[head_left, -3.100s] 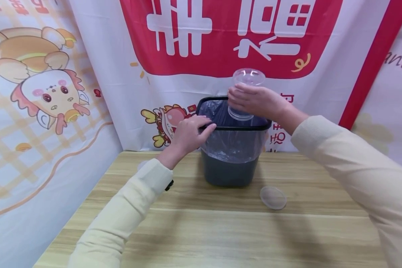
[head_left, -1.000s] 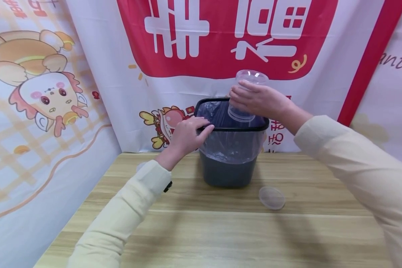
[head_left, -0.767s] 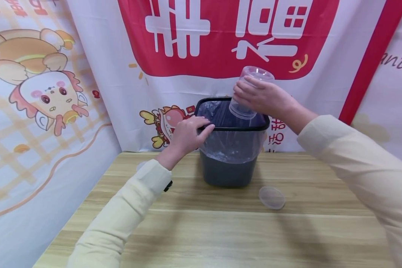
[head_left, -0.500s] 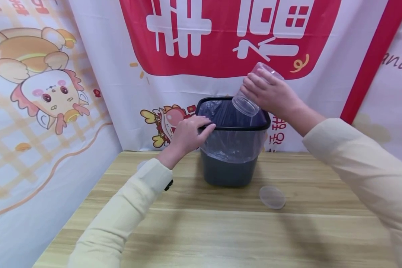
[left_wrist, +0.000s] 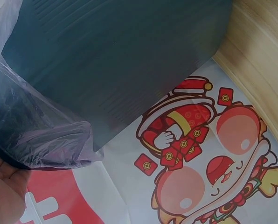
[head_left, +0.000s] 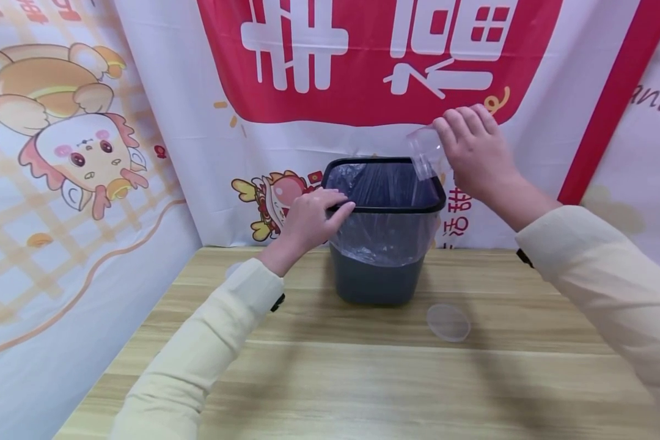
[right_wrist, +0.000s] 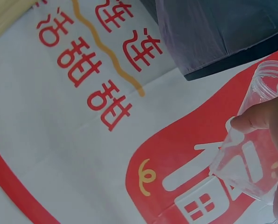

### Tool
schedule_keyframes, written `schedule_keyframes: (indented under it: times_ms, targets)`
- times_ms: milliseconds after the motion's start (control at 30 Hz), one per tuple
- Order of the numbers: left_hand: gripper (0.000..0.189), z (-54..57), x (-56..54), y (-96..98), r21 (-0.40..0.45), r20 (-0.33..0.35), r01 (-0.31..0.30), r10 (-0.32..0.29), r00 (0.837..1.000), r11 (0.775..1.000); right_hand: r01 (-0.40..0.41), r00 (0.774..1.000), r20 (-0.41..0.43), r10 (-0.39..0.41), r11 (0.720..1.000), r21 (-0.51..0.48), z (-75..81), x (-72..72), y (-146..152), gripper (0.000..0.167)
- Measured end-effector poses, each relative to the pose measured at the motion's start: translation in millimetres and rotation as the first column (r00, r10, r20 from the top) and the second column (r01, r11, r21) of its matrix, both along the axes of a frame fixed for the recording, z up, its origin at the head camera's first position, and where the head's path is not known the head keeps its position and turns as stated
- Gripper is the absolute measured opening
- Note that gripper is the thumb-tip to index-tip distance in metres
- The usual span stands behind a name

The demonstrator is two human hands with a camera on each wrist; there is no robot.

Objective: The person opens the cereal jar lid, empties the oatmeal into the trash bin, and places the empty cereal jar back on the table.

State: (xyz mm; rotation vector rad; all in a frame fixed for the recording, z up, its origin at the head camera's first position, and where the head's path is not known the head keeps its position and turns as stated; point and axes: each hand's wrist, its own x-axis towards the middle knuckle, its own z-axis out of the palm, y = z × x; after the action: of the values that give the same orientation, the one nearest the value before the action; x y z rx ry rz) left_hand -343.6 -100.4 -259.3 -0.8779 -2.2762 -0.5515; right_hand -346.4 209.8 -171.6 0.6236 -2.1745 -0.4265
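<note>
A dark grey trash bin with a black rim and clear plastic liner stands at the back of the table. My left hand grips its left rim, thumb toward me; the left wrist view shows fingertips under the rim. My right hand holds a clear plastic jar at the bin's right rim, tilted with its mouth down and left. In the right wrist view, the jar has a threaded mouth with no lid on it, and see-through walls; the thumb presses its side.
A round translucent lid lies on the wood-grain table, right of the bin. Part of another pale translucent thing shows behind the left sleeve. A printed cloth backdrop hangs close behind the bin.
My right hand has moved right and turned, bringing the jar from nearly upside down over the bin's opening to a slant at its right rim. My left hand stays on the rim.
</note>
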Motion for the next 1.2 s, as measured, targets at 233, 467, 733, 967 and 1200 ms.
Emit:
schedule_keyframes:
  times_ms: [233, 467, 733, 967, 1200]
  targets:
    - [0.036, 0.7, 1.9, 0.5, -0.003, 0.014, -0.009, 0.009, 1.0, 1.0, 0.024, 0.996, 0.093, -0.006, 0.981, -0.19, -9.0, 4.5, 11, 0.092]
    - [0.034, 1.4, 0.2, 0.7, 0.005, 0.007, -0.001, 0.001, 1.0, 1.0, 0.022, 0.989, 0.145, 0.029, 0.94, -0.34, -19.1, 10.2, 20, 0.093]
    - [0.034, 0.1, -0.2, 1.0, 0.005, 0.001, 0.005, -0.005, 1.0, 1.0, 0.051, 0.977, 0.206, 0.061, 0.866, -0.497, -34.7, 13.9, 33, 0.089]
    - [0.034, -0.8, -0.9, 0.6, 0.014, -0.003, -0.001, 0.002, 1.0, 1.0, 0.138, 0.944, 0.318, 0.09, 0.767, -0.627, -52.8, 17.1, 49, 0.09]
    - [0.034, -0.4, 0.5, 1.2, 0.015, -0.004, -0.003, 0.003, 1.0, 1.0, 0.213, 0.899, 0.413, 0.147, 0.678, -0.703, -81.3, 18.8, 62, 0.092]
